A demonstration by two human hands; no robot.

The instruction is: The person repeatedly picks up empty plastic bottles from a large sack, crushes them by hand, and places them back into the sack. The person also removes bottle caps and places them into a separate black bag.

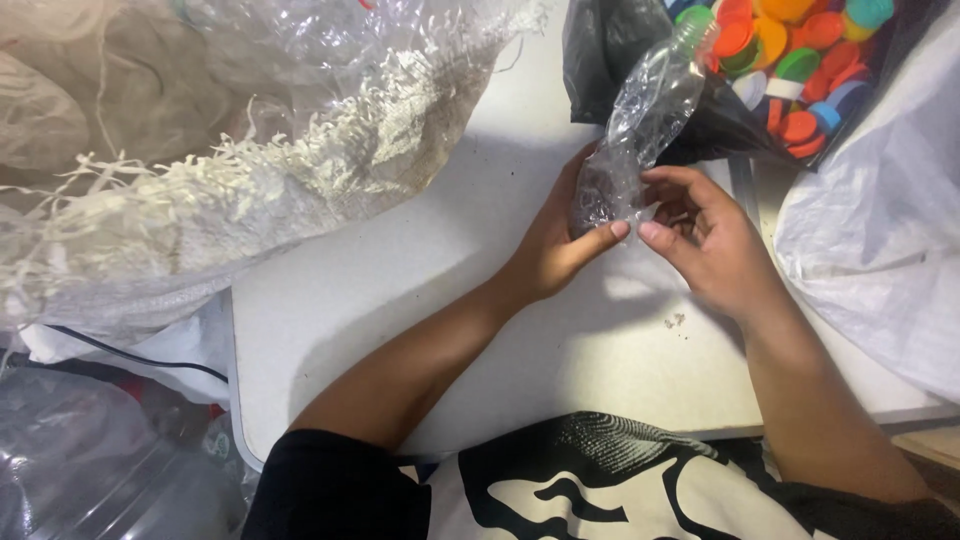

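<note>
A crushed clear plastic bottle (640,125) with a green neck ring tilts up toward the far right. My left hand (555,245) grips its lower end, thumb pressed across the base. My right hand (705,240) touches the same end with its fingertips, next to the left thumb. Both hands hover over a white table (420,290).
A black bag (610,45) full of colourful bottle caps (800,50) lies at the far right. A frayed white woven sack (230,170) holding clear plastic fills the left. Another white sack (880,240) sits at the right. Small crumbs (675,321) lie near my right wrist.
</note>
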